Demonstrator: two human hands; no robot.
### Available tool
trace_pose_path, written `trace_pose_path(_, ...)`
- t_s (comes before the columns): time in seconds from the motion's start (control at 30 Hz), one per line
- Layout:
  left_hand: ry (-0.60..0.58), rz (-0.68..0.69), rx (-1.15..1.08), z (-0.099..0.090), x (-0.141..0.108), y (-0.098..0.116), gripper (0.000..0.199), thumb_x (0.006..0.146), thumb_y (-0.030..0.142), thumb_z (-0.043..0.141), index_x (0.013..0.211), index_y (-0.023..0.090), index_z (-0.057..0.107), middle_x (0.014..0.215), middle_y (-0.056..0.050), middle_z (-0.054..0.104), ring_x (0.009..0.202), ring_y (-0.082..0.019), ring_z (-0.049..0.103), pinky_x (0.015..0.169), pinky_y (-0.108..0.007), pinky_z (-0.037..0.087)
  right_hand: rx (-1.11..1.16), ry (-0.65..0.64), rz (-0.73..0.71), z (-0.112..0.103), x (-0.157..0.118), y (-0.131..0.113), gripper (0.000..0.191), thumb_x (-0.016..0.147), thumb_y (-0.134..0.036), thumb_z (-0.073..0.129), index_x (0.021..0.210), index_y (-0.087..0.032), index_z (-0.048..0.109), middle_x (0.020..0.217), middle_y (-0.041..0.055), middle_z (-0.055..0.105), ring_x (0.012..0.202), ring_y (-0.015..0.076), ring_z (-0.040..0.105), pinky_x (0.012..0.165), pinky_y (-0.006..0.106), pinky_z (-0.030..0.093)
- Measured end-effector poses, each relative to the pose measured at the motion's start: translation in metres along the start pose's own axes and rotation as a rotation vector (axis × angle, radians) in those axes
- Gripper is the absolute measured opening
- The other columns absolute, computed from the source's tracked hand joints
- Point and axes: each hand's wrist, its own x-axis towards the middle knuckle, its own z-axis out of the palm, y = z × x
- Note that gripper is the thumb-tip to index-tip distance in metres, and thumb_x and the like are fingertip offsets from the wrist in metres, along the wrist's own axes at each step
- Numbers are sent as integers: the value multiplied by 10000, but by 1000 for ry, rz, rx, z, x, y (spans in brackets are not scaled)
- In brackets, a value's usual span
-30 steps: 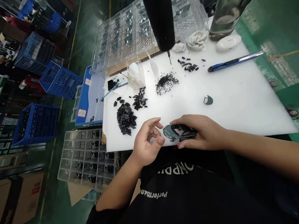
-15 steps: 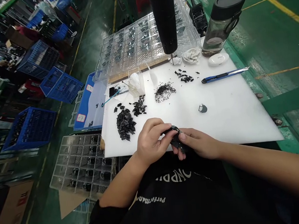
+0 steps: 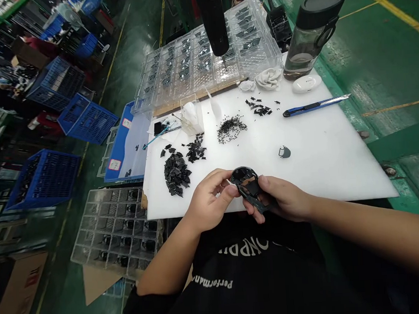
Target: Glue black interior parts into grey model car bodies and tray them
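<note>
The round black plastic housing (image 3: 248, 187) is held in the air by both hands, just above the front edge of the white plastic tabletop (image 3: 333, 173), with its open inner side facing up. The left hand (image 3: 208, 199) grips its left rim. The left fingers (image 3: 220, 189) are curled and pressed against that edge. The right hand (image 3: 286, 199) supports it from the right and below, with the right fingers (image 3: 251, 210) pinching the housing against the thumb (image 3: 262, 182).

Behind the hands, a large heap of black plastic pieces (image 3: 177, 174) lies near the left edge of the tabletop, beside a smaller heap (image 3: 195, 148). A pile of tiny black bits (image 3: 232, 129) lies further back. A small gray curved part (image 3: 284, 152) lies alone, right of centre. A blue utility knife (image 3: 315, 106) and a clear water bottle (image 3: 312, 34) are at the far right corner. A clear compartment tray (image 3: 203, 55) sits beyond the far edge, under a hanging black electric screwdriver (image 3: 211, 19).
</note>
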Motion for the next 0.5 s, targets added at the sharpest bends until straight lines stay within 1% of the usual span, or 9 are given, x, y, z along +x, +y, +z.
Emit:
trace_pose_path(0.03, 11, 11, -4, 0, 0, 1, 265, 944, 349, 589, 1146, 194, 665, 972, -61, 595, 767, -119, 597, 695, -256, 507, 7, 9, -3, 0, 0, 1, 576, 941, -673, 481, 986, -118, 630, 767, 61, 680, 533, 141, 624, 553, 261, 481)
trace_pose_path(0.1, 60, 80, 20, 0, 0, 3, 219, 926, 297, 621, 1115, 197, 664, 954, -53, 605, 767, -116, 590, 713, -257, 498, 15, 16, -3, 0, 1, 2, 588, 934, -681, 485, 1005, -116, 631, 761, 62, 681, 523, 142, 622, 551, 263, 487)
trace_pose_path(0.17, 88, 146, 81, 0, 1, 4, 196, 899, 257, 655, 1085, 198, 668, 945, -47, 613, 750, -111, 584, 732, -266, 494, 30, 18, 11, 0, 1, 3, 602, 927, -692, 483, 973, -113, 640, 755, 67, 677, 519, 145, 620, 543, 265, 489)
trace_pose_path(0.27, 117, 156, 186, -1, 3, 3, 268, 861, 229, 700, 1123, 214, 647, 900, -22, 615, 710, -97, 578, 723, -259, 495, 28, 24, 48, 0, 1, 4, 625, 918, -710, 476, 903, -109, 650, 740, 74, 670, 523, 150, 623, 538, 264, 487)
trace_pose_path(0.37, 147, 168, 261, 0, 4, 2, 340, 850, 209, 706, 1172, 228, 600, 797, 18, 596, 676, -88, 579, 689, -235, 496, -6, 29, 73, -1, 1, 5, 661, 920, -726, 447, 854, -103, 657, 694, 77, 663, 518, 154, 620, 540, 264, 478)
trace_pose_path(0.5, 160, 229, 378, 2, 4, 2, 285, 861, 197, 677, 1129, 210, 580, 724, 40, 579, 626, -82, 579, 647, -220, 492, -64, 24, 90, -1, 0, 4, 696, 933, -732, 399, 796, -102, 661, 604, 73, 640, 515, 161, 612, 558, 269, 467)
